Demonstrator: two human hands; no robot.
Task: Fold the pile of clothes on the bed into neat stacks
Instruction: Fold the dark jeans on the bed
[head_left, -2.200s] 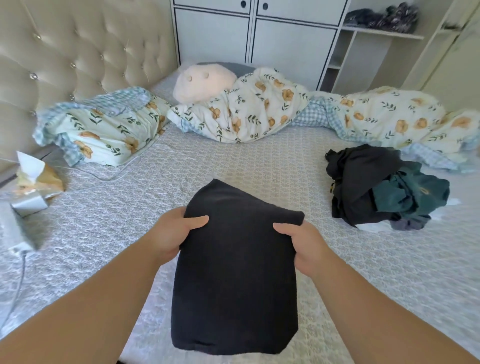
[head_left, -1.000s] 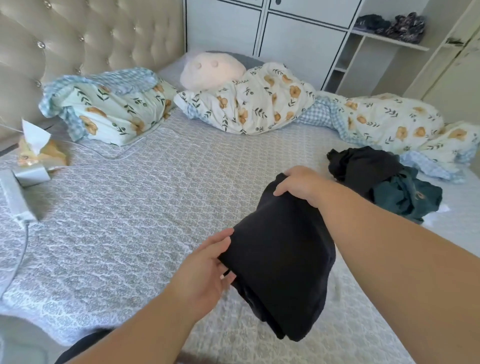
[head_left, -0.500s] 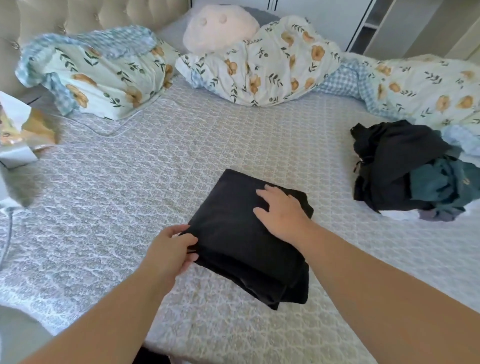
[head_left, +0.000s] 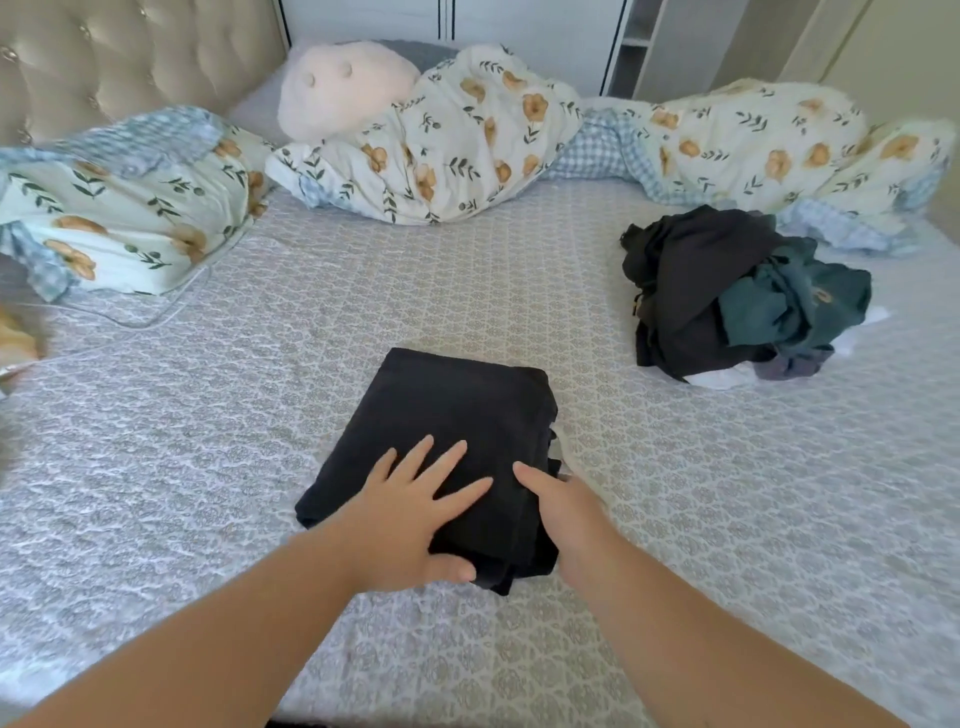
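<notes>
Plainly, the left hand (head_left: 410, 514) pressed flat and the right hand (head_left: 566, 514) gripped the folded black garment (head_left: 457, 415), whose loose near layers risked slipping apart.

Folded garment (head_left: 447, 426) is lying centrally on the bed (head_left: 208, 441), both hands resting on its near end. Unfolded clothes pile (head_left: 727, 301) is sitting right, further back. Duvet (head_left: 467, 140) and pillow (head_left: 119, 208) are lying behind.
</notes>
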